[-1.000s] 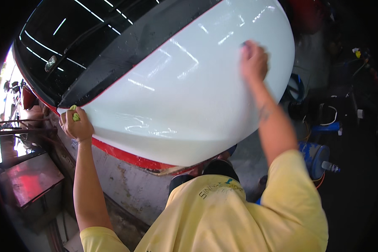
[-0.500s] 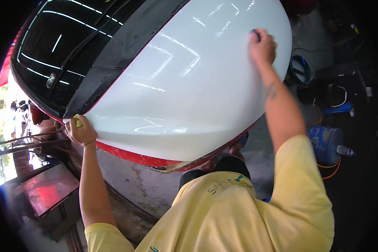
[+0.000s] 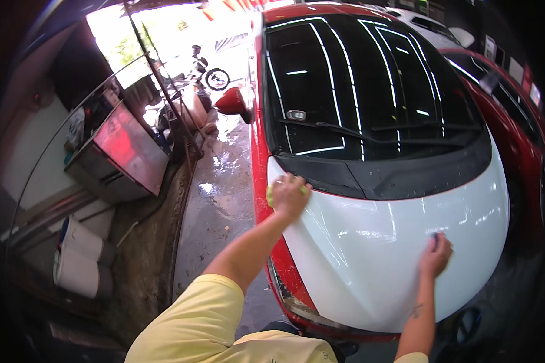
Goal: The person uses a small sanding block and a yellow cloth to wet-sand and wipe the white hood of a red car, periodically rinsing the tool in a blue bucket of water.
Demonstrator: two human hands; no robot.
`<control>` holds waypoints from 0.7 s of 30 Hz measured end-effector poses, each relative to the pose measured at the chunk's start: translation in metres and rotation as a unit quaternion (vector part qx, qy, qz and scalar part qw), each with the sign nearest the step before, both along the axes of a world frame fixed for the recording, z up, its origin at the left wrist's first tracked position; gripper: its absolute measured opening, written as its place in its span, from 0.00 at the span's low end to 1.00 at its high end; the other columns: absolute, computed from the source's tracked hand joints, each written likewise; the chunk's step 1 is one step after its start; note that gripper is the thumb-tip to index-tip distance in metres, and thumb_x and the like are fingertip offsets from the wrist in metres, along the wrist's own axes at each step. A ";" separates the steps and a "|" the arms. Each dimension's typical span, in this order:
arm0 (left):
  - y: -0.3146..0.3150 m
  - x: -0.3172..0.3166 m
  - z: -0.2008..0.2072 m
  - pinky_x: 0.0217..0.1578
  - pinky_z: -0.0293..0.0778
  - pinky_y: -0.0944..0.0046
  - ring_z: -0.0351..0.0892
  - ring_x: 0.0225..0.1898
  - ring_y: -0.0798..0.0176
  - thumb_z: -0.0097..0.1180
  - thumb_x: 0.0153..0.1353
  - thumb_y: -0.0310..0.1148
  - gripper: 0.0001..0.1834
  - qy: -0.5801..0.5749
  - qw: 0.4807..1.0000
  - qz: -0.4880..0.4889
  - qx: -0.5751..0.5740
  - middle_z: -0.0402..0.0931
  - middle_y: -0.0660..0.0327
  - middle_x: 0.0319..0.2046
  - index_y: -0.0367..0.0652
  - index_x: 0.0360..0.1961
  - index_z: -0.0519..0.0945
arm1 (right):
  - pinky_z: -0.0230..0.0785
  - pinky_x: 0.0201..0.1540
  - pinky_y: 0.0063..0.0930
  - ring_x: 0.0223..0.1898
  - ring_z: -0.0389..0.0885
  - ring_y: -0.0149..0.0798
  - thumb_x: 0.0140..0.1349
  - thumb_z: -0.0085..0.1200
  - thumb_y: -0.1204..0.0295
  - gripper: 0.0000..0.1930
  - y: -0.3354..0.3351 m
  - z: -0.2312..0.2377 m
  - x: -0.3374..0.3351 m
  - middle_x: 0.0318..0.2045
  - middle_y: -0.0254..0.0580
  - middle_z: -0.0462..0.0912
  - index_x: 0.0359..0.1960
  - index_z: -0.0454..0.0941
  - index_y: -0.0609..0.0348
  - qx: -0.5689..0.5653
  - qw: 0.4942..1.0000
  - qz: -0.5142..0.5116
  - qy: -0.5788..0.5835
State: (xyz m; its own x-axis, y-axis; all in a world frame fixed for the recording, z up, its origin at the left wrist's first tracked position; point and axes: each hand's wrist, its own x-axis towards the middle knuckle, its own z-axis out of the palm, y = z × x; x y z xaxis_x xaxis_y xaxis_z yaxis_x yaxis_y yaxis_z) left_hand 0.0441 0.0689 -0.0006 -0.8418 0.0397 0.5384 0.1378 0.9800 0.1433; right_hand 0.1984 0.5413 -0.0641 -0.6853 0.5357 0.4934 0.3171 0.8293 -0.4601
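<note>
A white car hood (image 3: 369, 260), glossy and wet-looking, spreads out in front of me. At its rear left corner, beside the windshield base, my left hand (image 3: 292, 198) is closed round a crumpled yellow-green cloth (image 3: 270, 195), mostly hidden by the fingers. Farther right, my right hand (image 3: 436, 260) rests on the hood's surface. Its fingers grip a small dark blue block (image 3: 434, 238), of which only an edge shows. Behind the hood lie the black cowl (image 3: 418, 181) and the dark windshield (image 3: 369, 85) with its wipers.
A red side mirror (image 3: 231, 103) juts out on the car's left. Another red car (image 3: 496, 103) stands close on the right. To the left are a metal cabinet (image 3: 127, 145), white buckets (image 3: 82, 260) and a leaning pole. A motorcycle (image 3: 215, 75) is parked outside.
My view has swung up and to the left, bringing in the windshield and the cabinet. Both hands keep hold of what they had, the left still at the hood's corner.
</note>
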 end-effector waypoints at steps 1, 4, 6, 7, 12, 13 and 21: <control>0.011 0.009 -0.004 0.59 0.73 0.43 0.82 0.52 0.46 0.68 0.65 0.47 0.13 0.023 0.999 -0.046 0.009 0.82 0.54 0.45 0.50 0.40 0.88 | 0.75 0.62 0.52 0.61 0.80 0.52 0.77 0.57 0.62 0.18 0.020 0.011 -0.008 0.60 0.40 0.83 0.65 0.80 0.48 0.011 0.998 -0.055 -0.013; 0.074 0.051 -0.035 0.56 0.77 0.44 0.82 0.52 0.47 0.68 0.65 0.47 0.14 0.066 0.977 -0.201 0.031 0.81 0.56 0.44 0.48 0.36 0.87 | 0.75 0.61 0.52 0.61 0.80 0.53 0.77 0.55 0.61 0.20 0.010 0.007 -0.013 0.61 0.40 0.82 0.68 0.78 0.46 0.027 0.994 -0.083 -0.069; 0.144 0.077 -0.040 0.58 0.77 0.45 0.82 0.51 0.49 0.70 0.62 0.43 0.10 0.058 0.955 -0.281 0.081 0.80 0.57 0.42 0.49 0.34 0.86 | 0.75 0.60 0.54 0.60 0.80 0.54 0.77 0.56 0.60 0.21 -0.014 -0.008 0.004 0.60 0.42 0.82 0.68 0.78 0.46 0.055 0.998 -0.017 -0.036; 0.180 0.085 -0.038 0.59 0.77 0.45 0.82 0.51 0.49 0.71 0.60 0.41 0.09 0.048 0.940 -0.330 0.077 0.80 0.58 0.41 0.51 0.34 0.86 | 0.74 0.59 0.55 0.58 0.80 0.55 0.75 0.58 0.58 0.21 -0.025 -0.017 0.016 0.59 0.44 0.82 0.66 0.80 0.46 0.121 0.992 0.038 -0.009; 0.203 0.056 -0.070 0.47 0.77 0.40 0.80 0.43 0.42 0.60 0.62 0.34 0.09 -0.005 0.937 -0.283 -0.206 0.80 0.44 0.37 0.37 0.32 0.82 | 0.75 0.53 0.53 0.48 0.82 0.55 0.64 0.70 0.64 0.20 0.016 0.005 -0.010 0.51 0.43 0.82 0.59 0.84 0.45 0.134 0.962 0.218 0.092; 0.186 0.049 -0.064 0.44 0.74 0.41 0.79 0.43 0.41 0.61 0.61 0.30 0.06 0.069 0.964 -0.254 -0.020 0.80 0.44 0.37 0.37 0.33 0.81 | 0.75 0.53 0.51 0.48 0.82 0.53 0.66 0.69 0.63 0.20 0.040 0.019 -0.021 0.50 0.42 0.82 0.59 0.85 0.44 0.130 0.965 0.216 0.070; 0.164 0.069 -0.004 0.69 0.66 0.41 0.75 0.65 0.39 0.68 0.60 0.35 0.24 0.055 0.997 -0.038 0.027 0.79 0.50 0.59 0.43 0.58 0.84 | 0.78 0.50 0.51 0.48 0.82 0.47 0.75 0.55 0.62 0.09 0.101 0.036 -0.085 0.47 0.39 0.84 0.50 0.83 0.49 0.050 0.997 0.059 -0.006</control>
State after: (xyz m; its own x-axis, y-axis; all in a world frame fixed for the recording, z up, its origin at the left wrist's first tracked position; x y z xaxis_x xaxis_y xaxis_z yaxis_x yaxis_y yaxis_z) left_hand 0.1134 0.2332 -0.0042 -0.7727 0.0688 0.6310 0.2286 0.9575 0.1756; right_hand 0.1130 0.6427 -0.0281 -0.7474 0.3991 0.5311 0.2194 0.9029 -0.3696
